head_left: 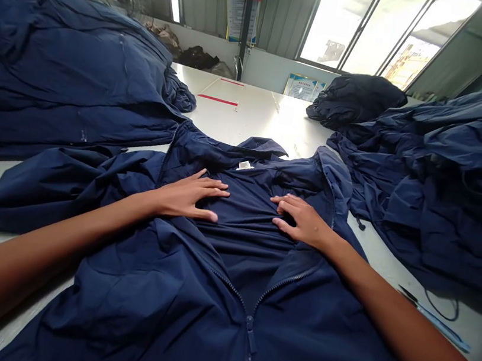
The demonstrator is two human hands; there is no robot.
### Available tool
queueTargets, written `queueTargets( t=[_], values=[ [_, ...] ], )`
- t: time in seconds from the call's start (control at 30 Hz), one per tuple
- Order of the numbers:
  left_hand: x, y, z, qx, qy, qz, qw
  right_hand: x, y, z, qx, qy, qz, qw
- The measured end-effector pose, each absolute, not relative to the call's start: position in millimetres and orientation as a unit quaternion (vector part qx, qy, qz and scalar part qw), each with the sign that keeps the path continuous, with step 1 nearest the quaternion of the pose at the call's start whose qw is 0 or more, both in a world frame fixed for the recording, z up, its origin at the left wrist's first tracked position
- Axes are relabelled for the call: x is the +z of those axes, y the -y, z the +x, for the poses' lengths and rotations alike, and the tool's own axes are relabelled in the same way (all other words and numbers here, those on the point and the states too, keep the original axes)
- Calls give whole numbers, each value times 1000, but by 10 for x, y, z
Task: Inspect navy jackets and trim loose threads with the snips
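Observation:
A navy blue jacket (153, 294) lies spread on the table in front of me, its front zipper (250, 331) closed low down and parted above into a V. My left hand (194, 196) rests on the inner back lining inside the opening, fingers stretched out and holding nothing. On the lining's other side lies my right hand (301, 217), its fingers apart and slightly bent, also without anything in it. Between the hands the lining (249, 205) shows crosswise wrinkles. A small white label (244, 165) sits at the neck, above both hands.
A large pile of navy garments (73, 61) stands at the left, another pile (449, 168) at the right. A dark bundle (355, 100) sits at the back right. Blue-handled snips (444, 327) lie beside my right forearm. Red tape (217, 99) marks the white table (258, 124).

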State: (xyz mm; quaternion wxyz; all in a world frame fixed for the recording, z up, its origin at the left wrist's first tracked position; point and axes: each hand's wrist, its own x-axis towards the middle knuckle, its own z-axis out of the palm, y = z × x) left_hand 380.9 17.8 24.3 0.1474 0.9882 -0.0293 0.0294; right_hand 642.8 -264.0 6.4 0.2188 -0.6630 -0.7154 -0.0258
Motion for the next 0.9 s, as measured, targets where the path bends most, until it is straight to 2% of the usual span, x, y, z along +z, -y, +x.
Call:
queueTargets(
  t=[0.1,0.27,0.53,0.77,0.9],
  values=[
    [260,-139,3796,88,11,980,180,67,2632,6417,-28,682,-681,264],
    [195,-104,3780,150,-36,970,188,20,2616,6385,-74,646,-702,291],
    [140,-116,3835,156,-38,982,103,19,2603,6362,-97,657,-730,162],
    [127,-109,3860,136,-72,984,92,44,2607,6358,-115,666,-724,140],
    [169,-72,3849,136,-82,985,66,34,2603,6360,-95,687,-699,175]
  ],
)
